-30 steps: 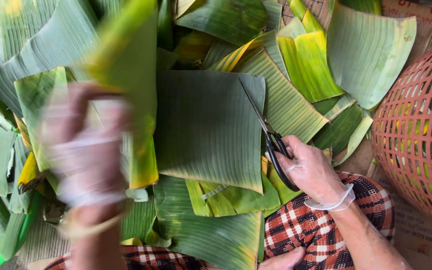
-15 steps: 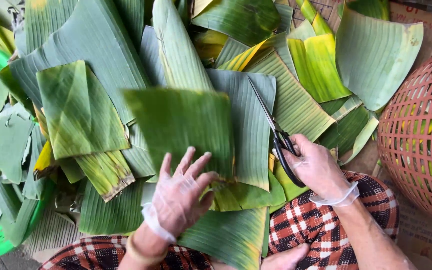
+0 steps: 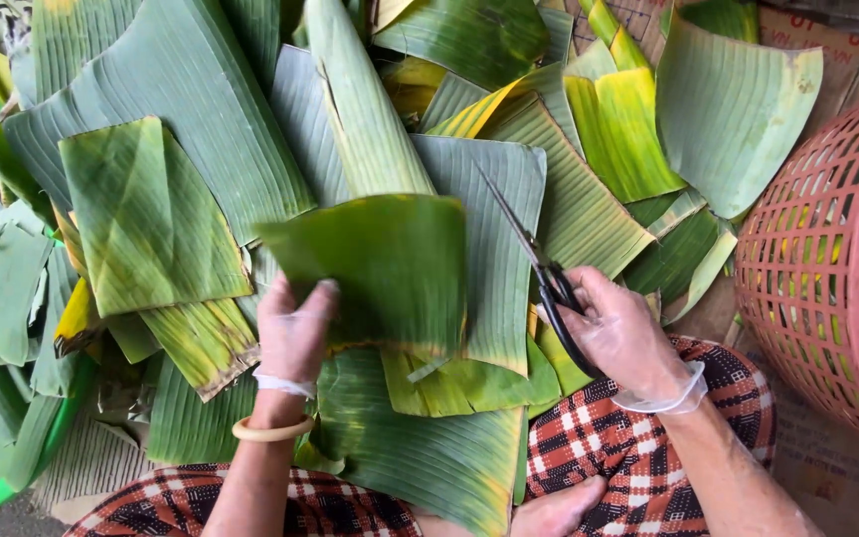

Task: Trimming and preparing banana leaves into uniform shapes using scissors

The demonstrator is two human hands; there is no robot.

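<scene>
Banana leaf (image 3: 380, 264) pinched in left hand (image 3: 295, 333), scissors (image 3: 544, 278) in right hand (image 3: 628, 338).

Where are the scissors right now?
In the head view, right of centre: the scissors are in the right hand, blades pointing up-left over the banana leaves, left of the pink basket.

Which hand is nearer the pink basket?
Right. The right hand, gripping scissors, sits just beside the pink basket; the left hand holds a leaf piece farther away.
</scene>
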